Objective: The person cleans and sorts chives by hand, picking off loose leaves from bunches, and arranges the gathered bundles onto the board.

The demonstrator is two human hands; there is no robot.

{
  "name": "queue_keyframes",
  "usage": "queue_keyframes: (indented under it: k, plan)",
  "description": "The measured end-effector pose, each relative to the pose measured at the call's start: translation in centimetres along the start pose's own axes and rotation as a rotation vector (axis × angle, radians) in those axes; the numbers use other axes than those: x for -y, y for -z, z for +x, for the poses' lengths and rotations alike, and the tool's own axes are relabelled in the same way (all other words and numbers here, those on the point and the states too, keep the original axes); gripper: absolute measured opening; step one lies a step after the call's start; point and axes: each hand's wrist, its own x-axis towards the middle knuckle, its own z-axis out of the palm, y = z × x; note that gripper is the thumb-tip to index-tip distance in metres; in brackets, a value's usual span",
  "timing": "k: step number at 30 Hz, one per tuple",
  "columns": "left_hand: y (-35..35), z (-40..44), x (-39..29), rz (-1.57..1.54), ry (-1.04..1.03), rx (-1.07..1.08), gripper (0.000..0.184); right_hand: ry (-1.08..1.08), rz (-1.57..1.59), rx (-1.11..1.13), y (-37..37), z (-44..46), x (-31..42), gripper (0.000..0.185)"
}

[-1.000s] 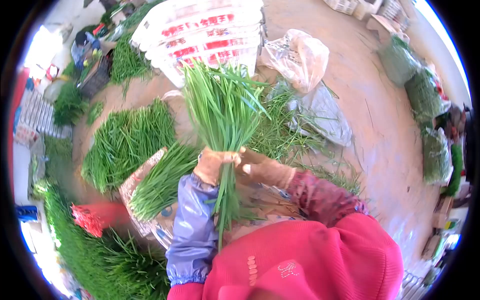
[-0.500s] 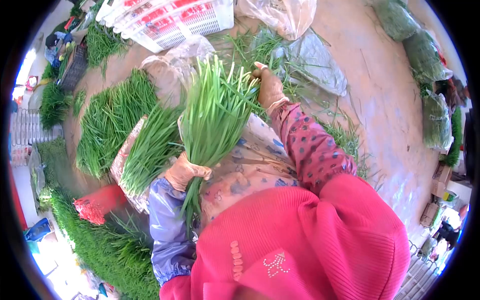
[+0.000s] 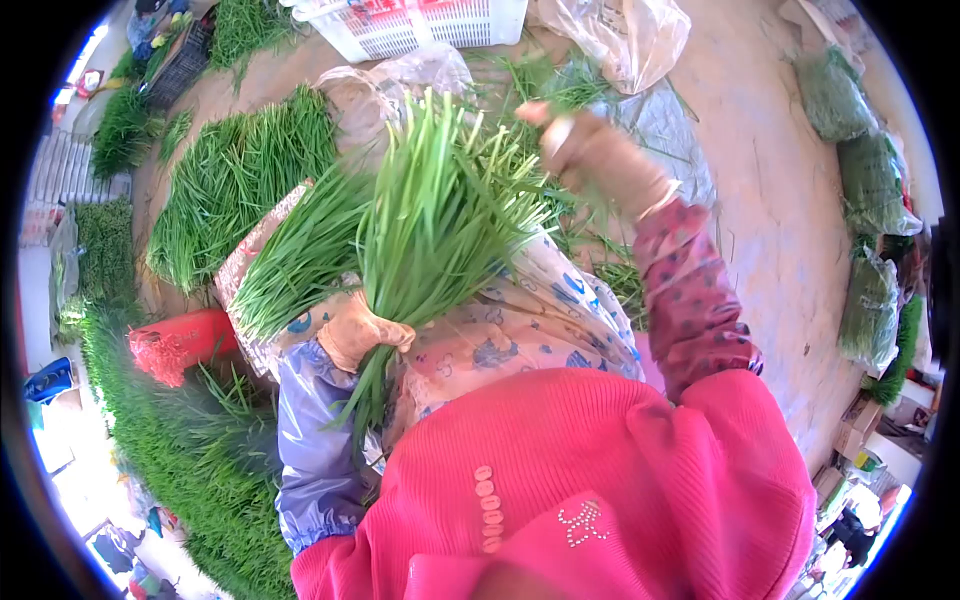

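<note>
My gloved left hand (image 3: 362, 330) is wrapped round the leafy lower end of a bunch of garlic chives (image 3: 425, 215). The bunch fans out upward, its pale stem ends at the top. Right of those ends, my gloved right hand (image 3: 605, 160) is raised and apart from the bunch, smeared by motion; I cannot make out its fingers or whether it holds anything. Beneath the bunch, a patterned apron (image 3: 560, 310) covers my lap. Another heap of chives (image 3: 300, 255) lies beside my left hand on a patterned cloth or pad (image 3: 262, 235).
A larger chive pile (image 3: 240, 190) lies on the floor at left, near a red bundle of ties (image 3: 185, 345). Ahead are a white crate (image 3: 430, 35), plastic sheeting (image 3: 670, 140) and loose leaves. Filled bags (image 3: 880, 185) line the right side; greens (image 3: 190, 470) bank up at lower left.
My right hand has swung right, away from the stem ends. My left hand keeps its hold on the bunch. The view has shifted slightly, showing less of the crate.
</note>
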Motion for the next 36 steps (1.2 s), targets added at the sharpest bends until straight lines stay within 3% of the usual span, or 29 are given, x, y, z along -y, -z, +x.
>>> queue_keyframes:
  k: [3,5,6,8,9,11,12,13,15,16,18,19,21,25,27,28,29,31,33,36]
  plan:
    - [0.0,0.9,-0.2,0.231,-0.013,-0.009,0.058,0.220,-0.514,-0.051,-6.3,2.7,-2.5,0.046]
    - [-1.7,1.0,-0.1,0.608,-0.285,-0.108,0.052,0.539,-0.705,-0.075,-7.6,6.2,-9.0,0.041]
    - [-1.2,1.1,0.6,0.595,-0.300,-0.114,0.052,0.430,-0.814,-0.092,-7.5,5.9,-9.3,0.032]
    - [0.5,1.3,2.7,1.097,-0.382,-0.285,0.057,0.503,-0.926,-0.267,-7.2,6.8,-13.2,0.023]
    - [0.0,0.9,2.6,1.080,-0.385,-0.289,0.057,0.537,-1.492,-0.318,-6.2,5.5,-11.3,0.022]
    - [-1.6,-0.6,1.0,1.310,-0.206,-0.446,0.072,0.055,-0.052,-0.454,-3.4,5.2,-12.2,0.021]
    - [-2.3,-0.9,0.8,1.410,-0.194,-0.464,0.084,-0.012,-0.243,-0.540,-2.4,4.2,-10.4,0.022]
    - [-2.9,-0.9,0.7,1.399,-0.196,-0.460,0.084,-0.096,-0.427,-0.618,-1.3,3.3,-8.5,0.023]
    - [-3.6,-0.6,0.8,1.579,-0.119,-0.504,0.089,-0.044,-0.691,-0.799,-0.3,2.3,-7.6,0.022]
    - [-3.7,-0.3,1.2,1.571,-0.199,-0.525,0.089,-0.055,-0.705,-0.797,1.4,2.6,-9.2,0.022]
    - [-4.5,-0.3,1.1,1.600,-0.204,-0.526,0.090,-0.187,-0.023,-0.783,6.3,3.1,-13.4,0.025]
    - [-4.8,-0.3,1.0,1.641,-0.207,-0.543,0.090,-0.194,-0.032,-0.789,7.6,2.0,-12.9,0.025]
    - [-4.9,-0.3,1.5,1.647,-0.214,-0.561,0.092,-0.283,0.412,-0.904,10.3,0.3,-11.4,0.017]
    - [-3.8,-0.3,3.3,1.679,-0.316,-0.609,0.094,-0.391,0.293,-0.874,12.3,-3.5,-8.6,0.025]
    - [-3.7,-0.2,3.5,1.697,-0.314,-0.638,0.094,-0.806,-0.690,-0.529,10.4,-4.6,-4.5,0.046]
    - [-3.8,0.0,3.7,1.730,-0.330,-0.661,0.095,-0.651,-1.012,-0.453,10.0,-5.6,-4.5,0.052]
    - [-3.9,0.2,3.7,1.730,-0.331,-0.659,0.095,-0.653,-1.012,-0.454,9.6,-6.4,-4.0,0.052]
    - [-4.2,0.2,3.6,1.795,-0.299,-0.681,0.096,-0.399,-0.586,-0.383,6.0,-6.7,0.5,0.054]
    - [-4.1,0.4,3.6,1.827,-0.349,-0.706,0.096,-0.251,-0.352,-0.183,3.5,-6.1,1.1,0.063]
    - [-4.0,1.1,3.6,1.940,-0.429,-0.778,0.094,-0.072,-0.424,-0.137,-0.9,-4.1,-0.8,0.084]
